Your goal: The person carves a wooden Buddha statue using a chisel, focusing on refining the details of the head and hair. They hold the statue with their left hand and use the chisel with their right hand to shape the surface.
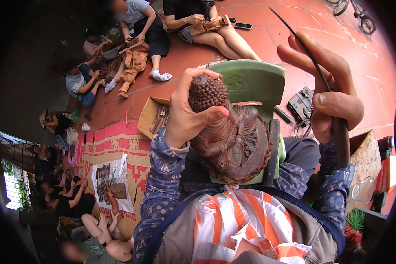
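A dark brown carved Buddha statue (240,141) lies tilted on a green plastic chair (268,81) in front of me. My left hand (187,103) is wrapped round its knobbly head, thumb across the front and fingers behind. Up at the right, my right hand (328,86) grips a thin, dark, pointed tool (301,42) with a brown handle running down along the wrist. The tool's tip points up and to the left, apart from the statue. Beneath my palm, part of the statue's head is hidden.
Left of the chair stands a cardboard box (146,115) with wooden-handled tools. A cloth with several carving tools (104,178) lies on a red patterned mat (114,145). A control box with cables (301,103) sits right of the chair. Several people (138,26) sit around, some holding carvings.
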{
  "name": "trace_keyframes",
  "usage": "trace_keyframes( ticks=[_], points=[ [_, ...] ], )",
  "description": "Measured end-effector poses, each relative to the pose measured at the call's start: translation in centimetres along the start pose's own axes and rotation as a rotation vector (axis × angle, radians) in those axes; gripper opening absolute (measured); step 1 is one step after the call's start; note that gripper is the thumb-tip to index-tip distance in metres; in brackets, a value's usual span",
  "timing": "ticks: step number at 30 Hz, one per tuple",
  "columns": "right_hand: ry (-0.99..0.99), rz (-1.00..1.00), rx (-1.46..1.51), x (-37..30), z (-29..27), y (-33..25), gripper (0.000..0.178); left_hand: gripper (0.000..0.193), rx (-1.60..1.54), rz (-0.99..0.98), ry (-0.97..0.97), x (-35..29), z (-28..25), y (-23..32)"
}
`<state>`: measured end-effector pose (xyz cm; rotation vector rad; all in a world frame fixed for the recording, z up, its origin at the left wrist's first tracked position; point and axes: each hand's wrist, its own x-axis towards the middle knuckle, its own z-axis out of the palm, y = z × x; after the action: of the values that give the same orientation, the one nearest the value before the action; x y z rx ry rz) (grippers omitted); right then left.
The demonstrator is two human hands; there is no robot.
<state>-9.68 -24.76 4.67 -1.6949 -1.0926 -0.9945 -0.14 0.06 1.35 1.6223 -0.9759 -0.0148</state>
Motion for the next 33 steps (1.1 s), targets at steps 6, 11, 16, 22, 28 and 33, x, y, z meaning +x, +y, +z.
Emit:
trace_keyframes(
  ticks=[6, 11, 16, 22, 28, 33],
  points=[
    [0.033, 0.151, 0.062, -3.8, 2.9, -0.5, 0.022, 0.076, -0.082, -0.03, 0.002, 0.1, 0.1, 0.2],
    [-0.023, 0.18, 0.16, -4.8, 4.9, -0.8, 0.011, 0.09, 0.021, 0.354, 0.23, -0.1, 0.4, -0.7],
    [0.059, 0.3, 0.441, -5.3, 6.5, -1.2, 0.028, 0.042, 0.612, 0.628, 0.282, -3.0, -0.1, 1.2],
    [0.134, 0.403, 0.61, -5.7, 7.4, -1.2, 0.042, 0.022, 0.627, 0.508, 0.343, -4.3, 0.0, 1.4],
    [0.313, 0.455, 0.573, -5.7, 8.2, -1.4, 0.043, 0.048, 0.304, 0.39, 0.444, -2.4, -0.4, 0.6],
    [0.316, 0.311, 0.469, -5.2, 9.5, -0.2, 0.031, 0.113, -0.032, 0.116, 0.176, -0.3, 0.2, 0.4]
  ],
)
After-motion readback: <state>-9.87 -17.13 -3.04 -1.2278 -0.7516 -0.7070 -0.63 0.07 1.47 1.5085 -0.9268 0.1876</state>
